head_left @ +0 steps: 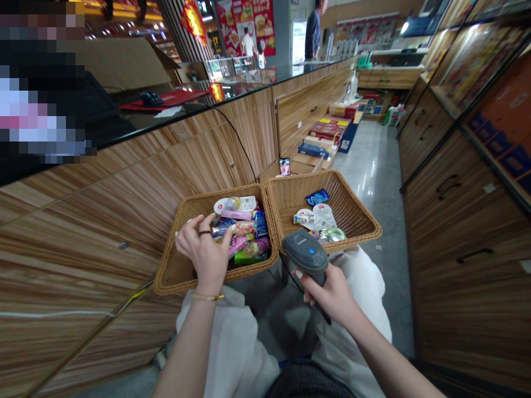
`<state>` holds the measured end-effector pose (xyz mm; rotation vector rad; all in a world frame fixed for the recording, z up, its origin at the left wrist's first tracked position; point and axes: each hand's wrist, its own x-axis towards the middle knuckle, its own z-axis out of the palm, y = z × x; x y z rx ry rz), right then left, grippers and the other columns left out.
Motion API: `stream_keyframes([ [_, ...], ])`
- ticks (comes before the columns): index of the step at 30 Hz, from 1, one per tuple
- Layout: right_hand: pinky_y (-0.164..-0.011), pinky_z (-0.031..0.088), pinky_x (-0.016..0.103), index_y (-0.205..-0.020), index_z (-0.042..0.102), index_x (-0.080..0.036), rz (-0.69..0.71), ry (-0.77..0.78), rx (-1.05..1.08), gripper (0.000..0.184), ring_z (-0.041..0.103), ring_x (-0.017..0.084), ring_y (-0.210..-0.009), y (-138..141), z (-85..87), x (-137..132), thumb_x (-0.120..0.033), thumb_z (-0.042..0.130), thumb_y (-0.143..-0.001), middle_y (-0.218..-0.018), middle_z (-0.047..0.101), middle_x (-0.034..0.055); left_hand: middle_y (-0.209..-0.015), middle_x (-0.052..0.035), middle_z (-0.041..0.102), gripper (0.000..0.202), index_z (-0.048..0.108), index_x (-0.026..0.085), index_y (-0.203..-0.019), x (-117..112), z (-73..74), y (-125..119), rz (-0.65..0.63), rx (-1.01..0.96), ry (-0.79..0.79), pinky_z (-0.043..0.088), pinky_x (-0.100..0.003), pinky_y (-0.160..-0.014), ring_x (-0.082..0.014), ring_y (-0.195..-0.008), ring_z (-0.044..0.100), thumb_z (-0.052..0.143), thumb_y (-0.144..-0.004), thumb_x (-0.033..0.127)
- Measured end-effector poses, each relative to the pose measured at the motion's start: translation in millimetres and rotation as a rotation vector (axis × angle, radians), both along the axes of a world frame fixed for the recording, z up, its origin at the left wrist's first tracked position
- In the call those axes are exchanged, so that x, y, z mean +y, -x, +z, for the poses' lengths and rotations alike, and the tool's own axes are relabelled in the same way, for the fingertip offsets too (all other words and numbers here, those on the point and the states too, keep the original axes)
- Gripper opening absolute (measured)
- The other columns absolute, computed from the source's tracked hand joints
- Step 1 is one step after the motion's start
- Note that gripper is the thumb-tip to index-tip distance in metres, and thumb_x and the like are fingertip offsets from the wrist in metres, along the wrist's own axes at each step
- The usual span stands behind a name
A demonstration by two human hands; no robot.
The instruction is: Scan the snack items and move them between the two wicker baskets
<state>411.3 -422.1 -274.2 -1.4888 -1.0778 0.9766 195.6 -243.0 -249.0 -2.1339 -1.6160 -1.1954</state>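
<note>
My left hand (203,246) is over the left wicker basket (168,265), thumb and fingers apart. A clear tube of colourful candies (244,227) lies by its thumb; whether they touch, I cannot tell. Around it are a pink-purple packet (236,214), a white card-backed pack (248,203), blue packets (260,223) and a green packet (249,258). My right hand (329,290) grips the handle of a dark grey barcode scanner (305,251) with a blue light on top. Its head is at the near rim of the right wicker basket (352,221), which holds a blue packet (318,197) and white card packs (322,217).
A wood-fronted counter (224,132) runs along the left, with a mouse (151,99) on top. A phone (284,166) stands behind the baskets. Stacked boxes (327,130) lie farther back. Wooden drawers (468,243) line the right side. A person (313,30) is in the background.
</note>
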Motion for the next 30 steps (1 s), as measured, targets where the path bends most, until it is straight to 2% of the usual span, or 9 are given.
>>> stream_keyframes([
  [3, -0.047, 0.051, 0.027, -0.087, 0.062, -0.020, -0.014, -0.003, 0.008, 0.021, 0.065, 0.019, -0.044, -2.5, -3.7, -1.6, -0.040, 0.066, -0.091, -0.051, 0.067, 0.0005, -0.135, -0.0167, 0.054, 0.037, 0.066, 0.020, -0.121, -0.2, 0.5, -0.9, -0.016, 0.016, -0.004, 0.030, -0.057, -0.116, -0.0372, -0.133, 0.046, 0.069, -0.092, 0.043],
  [6, -0.047, 0.050, 0.027, -0.082, 0.061, -0.021, -0.050, -0.005, 0.036, 0.029, 0.063, 0.018, -0.042, -10.2, -1.5, -1.2, -0.048, 0.068, -0.090, -0.050, 0.066, 0.0005, -0.136, -0.0159, 0.054, 0.032, 0.066, 0.021, -0.119, -1.2, 1.4, -1.8, -0.050, 0.035, -0.011, 0.031, -0.056, -0.116, -0.0365, -0.134, 0.046, 0.066, -0.094, 0.040],
  [10, -0.045, 0.048, 0.027, -0.078, 0.062, -0.020, -0.077, -0.027, 0.097, 0.036, 0.060, 0.017, -0.041, -36.6, 15.7, 1.7, -0.054, 0.070, -0.087, -0.048, 0.064, 0.0008, -0.135, -0.0169, 0.056, 0.029, 0.067, 0.020, -0.118, -0.8, 6.7, -7.6, -0.118, 0.091, 0.003, 0.033, -0.059, -0.116, -0.0369, -0.133, 0.047, 0.064, -0.095, 0.037],
  [14, -0.045, 0.048, 0.028, -0.084, 0.068, -0.018, -0.107, -0.076, 0.117, 0.041, 0.058, 0.017, -0.040, -75.1, 37.5, 5.8, -0.058, 0.071, -0.086, -0.049, 0.064, 0.0013, -0.135, -0.0163, 0.057, 0.027, 0.068, 0.021, -0.118, 6.7, 15.6, -25.1, -0.216, 0.150, -0.011, 0.033, -0.060, -0.117, -0.0357, -0.131, 0.049, 0.066, -0.093, 0.033],
  [18, -0.046, 0.047, 0.027, -0.089, 0.069, -0.016, -0.139, -0.114, 0.153, 0.041, 0.056, 0.016, -0.039, -109.5, 46.3, 14.9, -0.057, 0.073, -0.087, -0.048, 0.064, 0.0007, -0.133, -0.0149, 0.058, 0.027, 0.067, 0.022, -0.119, 18.1, 25.0, -56.2, -0.320, 0.211, -0.030, 0.030, -0.061, -0.120, -0.0343, -0.129, 0.051, 0.065, -0.094, 0.031],
  [20, -0.044, 0.046, 0.026, -0.091, 0.069, -0.017, -0.153, -0.114, 0.182, 0.039, 0.055, 0.015, -0.038, -124.1, 45.1, 22.6, -0.055, 0.074, -0.087, -0.048, 0.065, 0.0005, -0.133, -0.0143, 0.059, 0.027, 0.067, 0.021, -0.120, 23.6, 29.0, -75.9, -0.388, 0.256, -0.031, 0.029, -0.060, -0.121, -0.0338, -0.129, 0.051, 0.065, -0.095, 0.032],
  [24, -0.042, 0.043, 0.025, -0.084, 0.069, -0.017, -0.128, -0.102, 0.282, 0.035, 0.052, 0.014, -0.036, -148.7, 38.2, 40.8, -0.051, 0.074, -0.086, -0.047, 0.065, 0.0016, -0.133, -0.0135, 0.059, 0.033, 0.065, 0.021, -0.126, 37.0, 32.4, -120.3, -0.541, 0.377, 0.006, 0.029, -0.058, -0.121, -0.0325, -0.130, 0.050, 0.067, -0.094, 0.031],
  [27, -0.036, 0.039, 0.024, -0.083, 0.068, -0.018, -0.151, -0.139, 0.416, 0.032, 0.052, 0.011, -0.035, -161.5, 32.4, 51.8, -0.049, 0.078, -0.080, -0.069, 0.077, 0.0062, -0.135, -0.0126, 0.060, 0.038, 0.064, 0.021, -0.129, 52.2, 29.1, -156.4, -0.656, 0.475, 0.072, 0.028, -0.056, -0.122, -0.0314, -0.132, 0.049, 0.070, -0.092, 0.031],
  [30, -0.034, 0.036, 0.022, -0.087, 0.068, -0.019, -0.146, -0.142, 0.537, 0.032, 0.051, 0.009, -0.035, -169.0, 26.9, 57.2, -0.048, 0.078, -0.078, -0.083, 0.081, 0.0083, -0.137, -0.0124, 0.060, 0.045, 0.065, 0.021, -0.131, 70.0, 20.9, -192.0, -0.718, 0.587, 0.174, 0.027, -0.056, -0.122, -0.0324, -0.133, 0.048, 0.074, -0.089, 0.032],
])
